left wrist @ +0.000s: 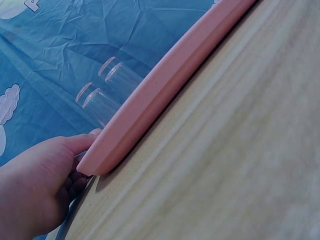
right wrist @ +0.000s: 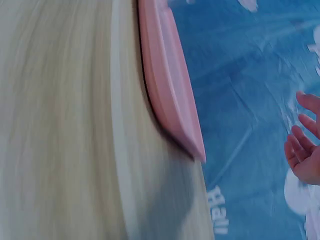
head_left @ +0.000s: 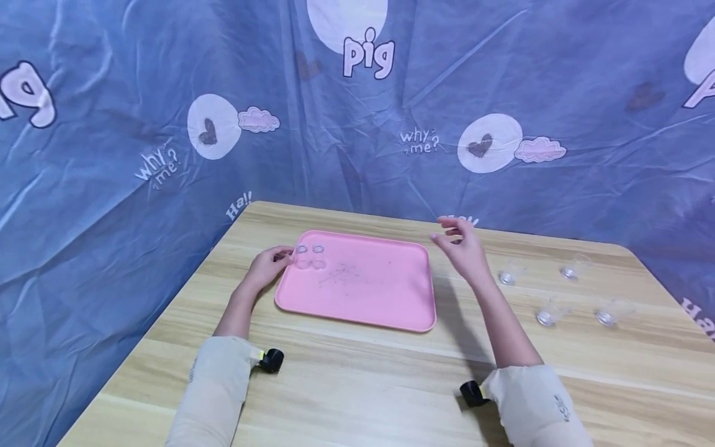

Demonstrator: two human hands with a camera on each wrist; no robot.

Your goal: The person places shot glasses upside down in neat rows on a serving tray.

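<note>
Item: pink tray [head_left: 368, 298], lying flat on the wooden tabletop [head_left: 357, 385], near its far middle. Surface scuffed with faint marks.

Item: two small clear glasses on the tray [head_left: 310, 256], upright, side by side in the far left corner, touching or nearly so; the left wrist view shows them just behind the rim.

Item: four more clear glasses [head_left: 558, 292], standing loose on the tabletop to the right of the tray, well apart from one another.

Item: left hand [head_left: 267, 267], resting at the tray's far left corner, fingers curled against the rim just beside the two glasses. From the left wrist view it touches or steadies the rim; whether it truly pinches it I cannot tell.

Item: right hand [head_left: 462, 248], raised above the tabletop just off the tray's far right corner, fingers loosely spread, holding nothing.

Item: blue printed cloth [head_left: 503, 93], hung behind and to both sides.

Assessment: the work appears to be gathering glasses onto the tray, two placed and four outstanding. The empty right hand sits between tray and loose glasses; the next move would call for reaching right to the nearest glass and closing gently round its wall.
</note>
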